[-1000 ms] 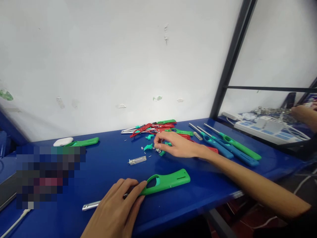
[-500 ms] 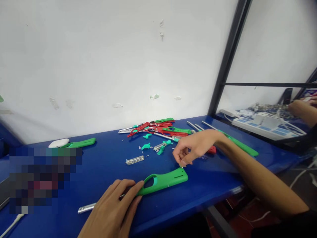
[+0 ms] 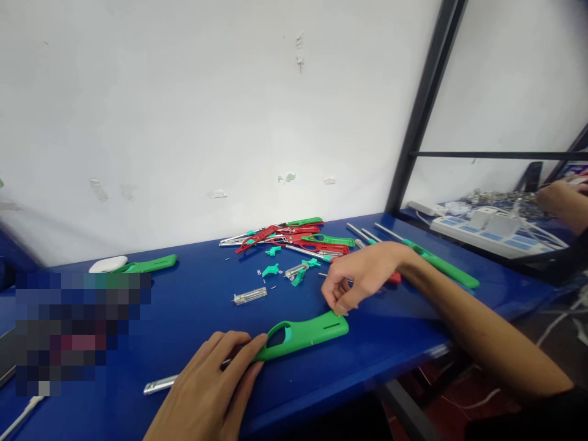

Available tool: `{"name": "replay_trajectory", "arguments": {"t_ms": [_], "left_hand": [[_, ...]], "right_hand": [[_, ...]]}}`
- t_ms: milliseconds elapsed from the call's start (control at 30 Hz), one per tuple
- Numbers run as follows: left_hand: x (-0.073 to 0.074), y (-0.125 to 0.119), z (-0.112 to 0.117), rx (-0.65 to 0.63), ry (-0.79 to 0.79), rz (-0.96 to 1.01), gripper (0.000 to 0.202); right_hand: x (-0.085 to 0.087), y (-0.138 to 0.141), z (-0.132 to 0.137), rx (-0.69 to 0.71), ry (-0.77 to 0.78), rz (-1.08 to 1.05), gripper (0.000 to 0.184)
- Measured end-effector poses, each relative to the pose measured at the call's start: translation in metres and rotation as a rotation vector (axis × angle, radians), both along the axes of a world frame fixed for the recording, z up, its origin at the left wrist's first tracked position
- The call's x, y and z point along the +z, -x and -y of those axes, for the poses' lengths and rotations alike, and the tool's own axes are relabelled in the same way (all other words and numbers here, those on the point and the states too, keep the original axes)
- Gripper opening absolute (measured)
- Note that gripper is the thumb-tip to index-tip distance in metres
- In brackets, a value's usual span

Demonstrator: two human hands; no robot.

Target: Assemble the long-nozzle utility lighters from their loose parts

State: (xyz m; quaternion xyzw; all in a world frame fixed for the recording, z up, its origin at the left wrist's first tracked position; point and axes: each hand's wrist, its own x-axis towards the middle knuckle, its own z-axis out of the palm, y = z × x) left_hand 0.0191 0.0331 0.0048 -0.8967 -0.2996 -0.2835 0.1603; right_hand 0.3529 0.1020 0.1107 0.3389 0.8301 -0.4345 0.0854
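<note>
Partly beneath left hand (image 3: 212,383), green lighter (image 3: 307,336).

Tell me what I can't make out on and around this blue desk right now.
All in the head view:
Green lighter: its middle is covered by the left hand.
Small piece at the fingertips of the right hand: too small to identify.
Left side: whatever the pixelated patch masks.
Co-worker's hand: cut off by the right edge, so its fingers don't show clearly.

Workshop-like spot: loose lighter parts (image 3: 271,270), blue worktop (image 3: 202,306), power strip (image 3: 489,237).
</note>
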Motion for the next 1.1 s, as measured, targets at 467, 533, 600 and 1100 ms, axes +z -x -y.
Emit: {"name": "replay_trajectory", "arguments": {"t_ms": [467,533,600,1100], "left_hand": [[-0.002,0.003,0.001,-0.012,-0.001,0.016,0.039],[-0.001,0.003,0.001,-0.016,0.008,0.019,0.038],[0.000,0.002,0.001,-0.027,0.017,0.009,0.038],[0.003,-0.002,0.000,-0.016,-0.028,0.002,0.038]], "right_hand": [[-0.003,0.001,-0.001,-0.047,0.039,0.059,0.032],[-0.003,0.001,-0.002,-0.046,0.055,0.066,0.038],[-0.003,0.001,-0.003,-0.051,0.067,0.072,0.043],[-0.011,0.000,-0.010,-0.075,0.163,0.075,0.056]]}}
